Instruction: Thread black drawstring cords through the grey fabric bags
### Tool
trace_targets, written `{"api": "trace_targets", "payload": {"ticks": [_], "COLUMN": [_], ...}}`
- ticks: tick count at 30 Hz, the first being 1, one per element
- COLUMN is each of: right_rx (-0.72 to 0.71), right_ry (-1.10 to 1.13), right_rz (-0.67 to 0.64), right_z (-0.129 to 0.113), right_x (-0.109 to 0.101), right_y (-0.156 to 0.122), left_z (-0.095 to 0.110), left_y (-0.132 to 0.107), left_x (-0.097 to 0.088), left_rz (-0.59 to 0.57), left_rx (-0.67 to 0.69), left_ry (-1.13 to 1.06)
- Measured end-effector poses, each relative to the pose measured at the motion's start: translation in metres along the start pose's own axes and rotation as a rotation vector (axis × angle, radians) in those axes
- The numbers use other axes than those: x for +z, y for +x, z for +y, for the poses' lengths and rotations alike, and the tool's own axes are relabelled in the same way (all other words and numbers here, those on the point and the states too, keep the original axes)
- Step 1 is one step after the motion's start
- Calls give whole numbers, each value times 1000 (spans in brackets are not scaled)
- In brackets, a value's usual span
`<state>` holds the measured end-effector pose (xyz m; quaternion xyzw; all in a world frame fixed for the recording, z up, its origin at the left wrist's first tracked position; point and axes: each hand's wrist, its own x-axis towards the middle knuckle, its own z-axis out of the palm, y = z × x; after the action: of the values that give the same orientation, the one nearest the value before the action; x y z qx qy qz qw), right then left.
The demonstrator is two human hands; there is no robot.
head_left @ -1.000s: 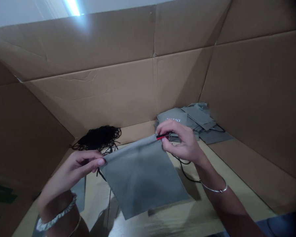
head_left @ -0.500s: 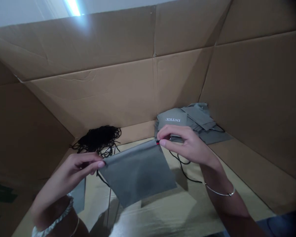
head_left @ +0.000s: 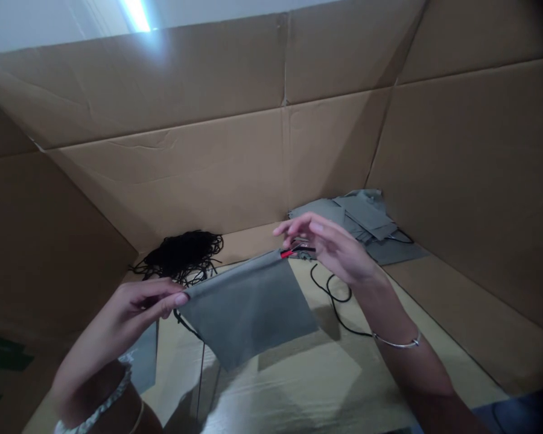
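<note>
A grey fabric pouch [head_left: 248,307] hangs in the air between my hands, above a cardboard floor. My left hand [head_left: 138,307] pinches the pouch's upper left corner. My right hand [head_left: 330,247] is at the upper right corner, thumb and a finger pinching a thin red tool [head_left: 292,252] that sticks out of the pouch's top hem, with the other fingers spread. A black cord [head_left: 335,295] trails from that corner down onto the floor.
Tall cardboard walls [head_left: 235,169] enclose the space on three sides. A tangle of black cords [head_left: 181,253] lies at the back left. A stack of grey pouches [head_left: 366,220] lies at the back right. Another grey piece [head_left: 145,355] sits below my left hand.
The pouch has been raised and tilted a little. My right hand has loosened, its fingers spreading, and more of the red tool shows at the hem.
</note>
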<state>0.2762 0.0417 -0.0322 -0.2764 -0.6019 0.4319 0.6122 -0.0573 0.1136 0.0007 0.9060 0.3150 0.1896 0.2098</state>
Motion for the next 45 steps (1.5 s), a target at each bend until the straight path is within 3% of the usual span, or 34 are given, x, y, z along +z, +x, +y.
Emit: {"api": "trace_targets", "payload": {"ticks": [6, 10, 16, 25, 34, 37, 41, 43, 45], "right_rx": [-73, -67, -239, -135, 30, 116, 225, 227, 153], "right_ry": [-783, -946, -1341, -1163, -829, -554, -7, 171, 205], "right_rz": [-83, -123, -159, -125, -34, -65, -269, -347, -366], "right_z": [-10, -11, -8, -7, -14, -11, 1, 9, 16], "right_x": [7, 10, 18, 3, -12, -13, -15, -16, -16], "right_y": [-9, -12, -15, -12, -11, -7, -1, 0, 0], "left_z": [2, 1, 2, -5, -3, -3, -1, -1, -3], "left_y": [1, 2, 8, 6, 3, 2, 0, -1, -2], "left_x": [4, 7, 13, 10, 5, 5, 4, 3, 1], "left_rz": [-57, -35, -91, -70, -58, -72, -69, -58, -47], "left_rx": [-46, -56, -86, -73, -71, -40, 18, 37, 51], "left_ry": [-5, -22, 11, 2, -8, -16, -48, -68, -73]}}
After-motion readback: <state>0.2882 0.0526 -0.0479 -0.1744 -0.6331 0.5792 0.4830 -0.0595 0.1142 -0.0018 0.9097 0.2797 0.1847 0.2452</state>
